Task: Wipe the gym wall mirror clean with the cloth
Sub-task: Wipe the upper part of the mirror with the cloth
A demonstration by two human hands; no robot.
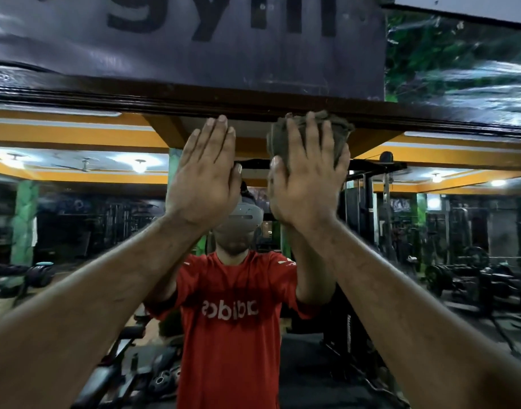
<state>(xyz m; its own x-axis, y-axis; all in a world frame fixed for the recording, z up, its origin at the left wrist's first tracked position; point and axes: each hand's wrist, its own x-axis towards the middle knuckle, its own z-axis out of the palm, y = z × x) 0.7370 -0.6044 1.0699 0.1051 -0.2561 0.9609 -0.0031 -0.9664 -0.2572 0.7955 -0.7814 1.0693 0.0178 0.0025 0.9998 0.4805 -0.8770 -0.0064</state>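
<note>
**Two raised hands at the top of a gym mirror**

A wide wall mirror (76, 231) in a dark wooden frame (194, 95) reflects gym machines and a person in a red shirt (229, 320). The left hand (204, 178) lies flat against the glass, fingers straight and together, holding nothing. The right hand (308, 178) presses a crumpled grey cloth (333, 125) to the mirror just under the frame, fingers spread over it.
</note>
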